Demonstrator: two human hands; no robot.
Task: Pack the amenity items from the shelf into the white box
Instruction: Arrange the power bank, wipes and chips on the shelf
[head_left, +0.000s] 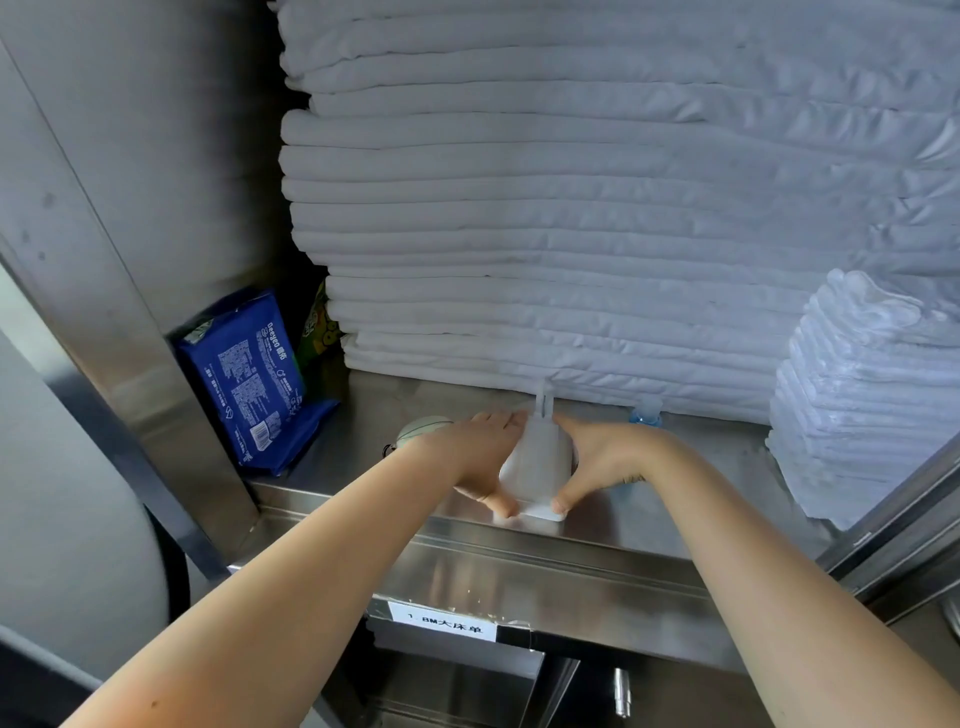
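A small white box (540, 512) sits near the front edge of the steel shelf (649, 525). Pale wrapped amenity items (537, 457) are heaped in it, and one thin clear item (543, 402) sticks straight up at the back. My left hand (480, 457) grips the box's left side, thumb at the front corner. My right hand (608, 462) grips the right side the same way. The heap hides the inside of the box.
A tall stack of folded white linen (571, 234) fills the back of the shelf, with a smaller towel stack (862, 405) at the right. A blue tissue pack (254, 384) and a green packet (319, 327) lean at the left. A round pale object (421, 431) and a small bottle (647, 415) stand behind my hands.
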